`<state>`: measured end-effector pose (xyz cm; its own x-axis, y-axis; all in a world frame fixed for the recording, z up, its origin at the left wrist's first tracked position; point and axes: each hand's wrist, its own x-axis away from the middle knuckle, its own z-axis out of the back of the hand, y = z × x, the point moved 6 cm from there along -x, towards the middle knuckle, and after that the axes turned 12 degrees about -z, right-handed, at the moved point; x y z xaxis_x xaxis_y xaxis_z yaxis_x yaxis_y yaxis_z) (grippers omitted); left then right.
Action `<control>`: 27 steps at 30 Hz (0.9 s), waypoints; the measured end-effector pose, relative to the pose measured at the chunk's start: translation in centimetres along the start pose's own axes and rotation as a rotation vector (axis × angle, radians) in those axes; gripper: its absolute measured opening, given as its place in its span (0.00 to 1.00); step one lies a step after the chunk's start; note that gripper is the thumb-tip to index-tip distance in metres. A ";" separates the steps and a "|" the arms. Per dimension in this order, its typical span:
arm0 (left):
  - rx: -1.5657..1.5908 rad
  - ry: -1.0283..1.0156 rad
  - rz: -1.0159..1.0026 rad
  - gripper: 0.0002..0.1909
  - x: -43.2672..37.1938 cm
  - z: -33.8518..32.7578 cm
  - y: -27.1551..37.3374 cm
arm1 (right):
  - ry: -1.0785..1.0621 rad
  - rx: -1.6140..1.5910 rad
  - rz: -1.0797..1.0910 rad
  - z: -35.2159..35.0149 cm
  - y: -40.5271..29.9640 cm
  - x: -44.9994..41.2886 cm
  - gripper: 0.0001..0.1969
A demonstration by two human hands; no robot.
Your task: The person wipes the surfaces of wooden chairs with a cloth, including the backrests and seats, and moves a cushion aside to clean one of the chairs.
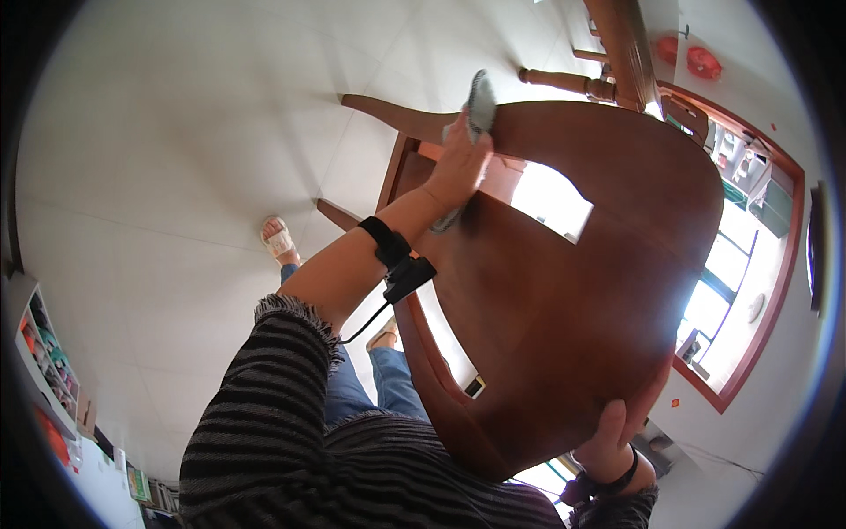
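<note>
A brown wooden chair with a broad curved backrest (575, 284) fills the middle of the view, its back panel facing me. Two slots flank the central splat, and tapered legs (390, 116) point toward the upper left. Across the upper side of the chair frame, my left hand (462, 159) grips a pale grey cloth (482, 106) with a checked edge; the cloth also shows below the hand. My right hand (615, 426) clasps the lower right edge of the backrest, thumb on the near face, fingers partly hidden along the rim. Black bands circle both wrists.
Another wooden chair (621, 53) with a turned spindle stands close at the upper right. Beyond is a red-framed window (790, 264). A shelf unit (46, 357) with colourful items stands at the left. My sandalled foot (279, 241) rests on the pale floor (165, 165).
</note>
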<state>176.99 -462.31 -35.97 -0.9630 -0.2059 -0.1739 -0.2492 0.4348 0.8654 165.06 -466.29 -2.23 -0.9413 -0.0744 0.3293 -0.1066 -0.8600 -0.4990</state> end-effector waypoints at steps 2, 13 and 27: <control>-0.126 -0.023 0.007 0.28 0.9 0.8 -4.9 | 0.051 0.093 -0.065 0.1 -1.1 0.4 0.40; 0.251 0.184 0.434 0.33 6.2 1.9 -13.2 | 0.027 0.030 -0.315 1.8 0.0 2.3 0.39; -0.125 -0.135 -0.171 0.33 11.2 -3.9 5.6 | -0.063 -0.081 -0.534 2.3 0.8 4.4 0.37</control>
<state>165.19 -465.59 -31.20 -0.9151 -0.1439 -0.3765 -0.4028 0.2902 0.8681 161.56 -468.52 0.67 -0.7286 0.3298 0.6003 -0.5913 -0.7453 -0.3081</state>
